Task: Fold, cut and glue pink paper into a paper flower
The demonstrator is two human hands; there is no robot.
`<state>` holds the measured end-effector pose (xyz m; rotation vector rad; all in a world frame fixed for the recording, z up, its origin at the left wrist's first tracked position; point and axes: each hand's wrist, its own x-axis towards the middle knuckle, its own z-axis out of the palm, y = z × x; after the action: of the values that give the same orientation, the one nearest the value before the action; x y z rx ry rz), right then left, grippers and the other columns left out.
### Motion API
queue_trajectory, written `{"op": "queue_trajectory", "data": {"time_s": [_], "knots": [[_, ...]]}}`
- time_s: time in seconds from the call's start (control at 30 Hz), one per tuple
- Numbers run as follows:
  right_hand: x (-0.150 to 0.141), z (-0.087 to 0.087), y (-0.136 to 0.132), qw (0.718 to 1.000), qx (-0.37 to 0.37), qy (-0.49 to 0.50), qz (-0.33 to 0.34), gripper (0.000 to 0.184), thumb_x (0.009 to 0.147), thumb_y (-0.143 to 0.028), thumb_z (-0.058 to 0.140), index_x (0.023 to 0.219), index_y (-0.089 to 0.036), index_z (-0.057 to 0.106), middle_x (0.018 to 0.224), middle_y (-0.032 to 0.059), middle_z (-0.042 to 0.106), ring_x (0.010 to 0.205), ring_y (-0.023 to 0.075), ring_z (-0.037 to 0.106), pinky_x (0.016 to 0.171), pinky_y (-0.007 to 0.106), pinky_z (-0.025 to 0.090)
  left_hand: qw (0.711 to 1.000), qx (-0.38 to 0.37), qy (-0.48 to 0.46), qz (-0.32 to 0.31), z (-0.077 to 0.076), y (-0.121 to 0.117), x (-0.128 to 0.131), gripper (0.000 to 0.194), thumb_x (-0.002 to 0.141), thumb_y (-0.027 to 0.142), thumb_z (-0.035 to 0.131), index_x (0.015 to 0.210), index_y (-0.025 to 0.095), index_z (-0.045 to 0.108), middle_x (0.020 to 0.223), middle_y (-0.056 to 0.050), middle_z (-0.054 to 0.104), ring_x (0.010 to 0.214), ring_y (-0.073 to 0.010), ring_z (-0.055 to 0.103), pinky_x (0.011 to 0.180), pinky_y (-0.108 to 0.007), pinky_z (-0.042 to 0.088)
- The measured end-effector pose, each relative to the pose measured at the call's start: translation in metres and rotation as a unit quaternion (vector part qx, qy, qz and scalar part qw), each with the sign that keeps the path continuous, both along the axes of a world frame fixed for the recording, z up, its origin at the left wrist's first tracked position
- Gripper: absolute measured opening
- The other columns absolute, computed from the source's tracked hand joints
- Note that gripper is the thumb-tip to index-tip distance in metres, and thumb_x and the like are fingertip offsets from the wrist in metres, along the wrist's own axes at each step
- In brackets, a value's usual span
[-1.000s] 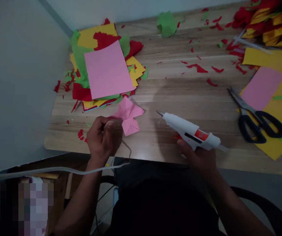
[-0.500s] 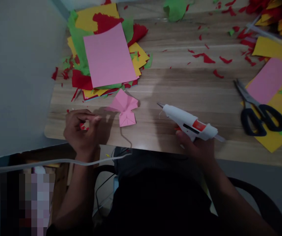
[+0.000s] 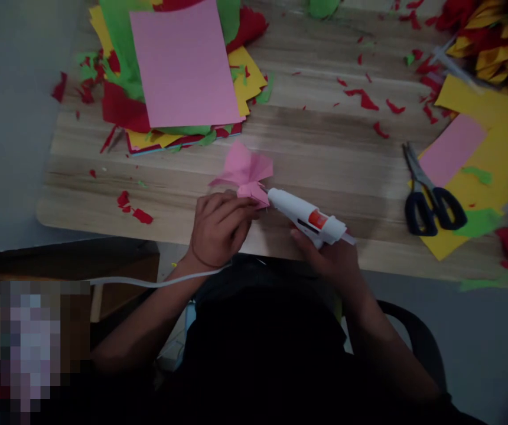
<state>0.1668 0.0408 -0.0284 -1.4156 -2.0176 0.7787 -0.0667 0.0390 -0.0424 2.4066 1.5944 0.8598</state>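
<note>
My left hand is closed on the near end of a folded pink paper flower that lies on the wooden table. A white hot glue gun with a red label is gripped in my right hand. Its nozzle touches the flower's lower part, right beside my left fingertips. The gun's white cord runs off to the left below the table edge.
A stack of coloured paper sheets with a pink sheet on top lies at the back left. Black-handled scissors rest at the right on yellow paper. Red paper scraps are scattered about. A chair arm shows below.
My left hand came back from the left table edge and took hold of the pink flower. The right hand moved the glue gun left until its nozzle met the flower.
</note>
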Motion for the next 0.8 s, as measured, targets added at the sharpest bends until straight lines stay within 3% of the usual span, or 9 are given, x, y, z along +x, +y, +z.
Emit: {"op": "queue_trajectory", "data": {"time_s": [0.17,0.4,0.8], "knots": [[-0.002,0.004,0.000,0.998,0.003,-0.062,0.014,0.030,0.094,-0.044,0.055,0.098,-0.018,0.069,0.079,0.0071,0.074,0.071,0.0215,0.070,0.063,0.032,0.053,1.000,0.007,0.017,0.020,-0.002,0.011,0.000,0.013,0.094,0.023,0.061,0.099,0.023,0.073,0.101,-0.005,0.075,0.093,-0.0221,0.062,0.078,-0.037,0.044],[-0.013,0.011,0.001,0.993,-0.003,-0.120,0.004,0.029,0.095,-0.044,0.053,0.092,-0.018,0.066,0.073,0.0060,0.072,0.063,0.0213,0.069,0.059,0.032,0.050,0.999,-0.040,-0.011,0.004,-0.009,0.009,-0.003,0.018,0.095,0.024,0.060,0.106,0.024,0.074,0.108,-0.004,0.075,0.101,-0.0225,0.060,0.085,-0.040,0.046],[-0.021,0.024,0.010,0.985,0.004,-0.171,-0.020,0.042,0.095,-0.052,0.049,0.094,-0.016,0.070,0.073,0.0100,0.074,0.063,0.0261,0.071,0.055,0.034,0.048,1.000,-0.016,-0.021,0.012,-0.010,0.009,-0.003,0.016,0.093,0.021,0.062,0.102,0.026,0.074,0.104,-0.002,0.076,0.099,-0.0227,0.060,0.082,-0.039,0.046]]}}
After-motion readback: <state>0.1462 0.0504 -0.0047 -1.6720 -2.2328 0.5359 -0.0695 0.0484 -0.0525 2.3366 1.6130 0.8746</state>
